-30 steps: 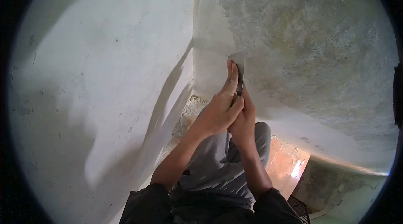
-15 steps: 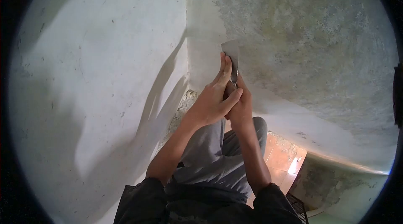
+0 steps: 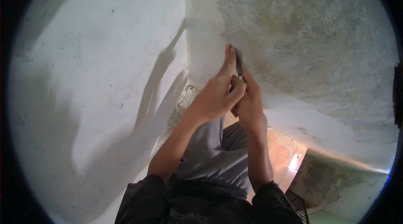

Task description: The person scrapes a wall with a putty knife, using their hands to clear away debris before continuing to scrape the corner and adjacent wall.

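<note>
A scraper (image 3: 239,58) with a broad metal blade and a brown handle lies against the wall (image 3: 294,52), its blade pointing up and slightly blurred. My right hand (image 3: 252,104) is wrapped round the handle from the right. From the left, my left hand (image 3: 215,98) presses its outstretched fingers along the blade while its thumb crosses over the handle. The blade's upper edge meets the border between a smooth pale strip and a rough grey-green patch. Much of the handle is hidden by my hands.
A second white wall (image 3: 105,77) meets this one in a corner at my left. Crumbled debris (image 3: 180,108) lies at the foot of the corner. Flakes dot the orange tiled floor (image 3: 280,152), and a dark slatted object (image 3: 297,205) stands at lower right.
Both hands have shifted a little to the right with the scraper, and its blade has slid slightly up onto the rough patch. The grip looks the same.
</note>
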Motion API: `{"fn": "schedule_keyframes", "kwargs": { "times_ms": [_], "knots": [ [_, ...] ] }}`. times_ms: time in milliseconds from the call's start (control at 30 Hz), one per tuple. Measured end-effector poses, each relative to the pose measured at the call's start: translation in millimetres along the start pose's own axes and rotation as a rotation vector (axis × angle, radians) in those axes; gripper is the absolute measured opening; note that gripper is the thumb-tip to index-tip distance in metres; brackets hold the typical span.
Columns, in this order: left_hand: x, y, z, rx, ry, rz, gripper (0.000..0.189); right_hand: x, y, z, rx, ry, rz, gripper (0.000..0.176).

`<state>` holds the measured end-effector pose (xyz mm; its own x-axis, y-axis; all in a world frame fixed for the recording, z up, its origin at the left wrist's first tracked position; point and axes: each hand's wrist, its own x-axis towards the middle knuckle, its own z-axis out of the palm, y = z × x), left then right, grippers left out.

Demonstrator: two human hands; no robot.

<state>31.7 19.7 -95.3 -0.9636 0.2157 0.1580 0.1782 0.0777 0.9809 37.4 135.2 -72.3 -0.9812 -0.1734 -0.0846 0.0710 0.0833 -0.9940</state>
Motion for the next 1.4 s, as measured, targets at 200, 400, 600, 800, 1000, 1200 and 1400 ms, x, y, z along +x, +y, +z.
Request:
{"fn": "schedule_keyframes", "kwargs": {
  "times_ms": [200, 400, 600, 800, 1000, 1200, 1400],
  "knots": [
    [4, 6, -8, 0.077, 0.057, -0.043, 0.075, 11, 7, 4, -0.084, -0.019, -0.018, 0.050],
    [4, 8, -5, 0.146, 0.021, 0.025, 0.075, 5, -3, 7, 0.013, 0.034, 0.122, 0.048],
    [8, 8, -6, 0.123, 0.055, -0.005, 0.076, 18, 12, 8, -0.046, 0.027, -0.084, 0.047],
    [8, -1, -6, 0.115, 0.089, 0.056, 0.076, 20, 7, 10, -0.008, 0.024, -0.054, 0.046],
    [2, 3, -10, 0.089, 0.025, 0.112, 0.078, 5, -8, 13, -0.104, 0.015, -0.070, 0.051],
    [4, 7, -7, 0.087, 0.000, 0.092, 0.077, 6, -4, 10, -0.114, 0.043, -0.079, 0.047],
    [5, 10, -9, 0.108, 0.008, 0.088, 0.077, 4, -12, 17, 0.061, 0.063, -0.041, 0.041]
  ]
}}
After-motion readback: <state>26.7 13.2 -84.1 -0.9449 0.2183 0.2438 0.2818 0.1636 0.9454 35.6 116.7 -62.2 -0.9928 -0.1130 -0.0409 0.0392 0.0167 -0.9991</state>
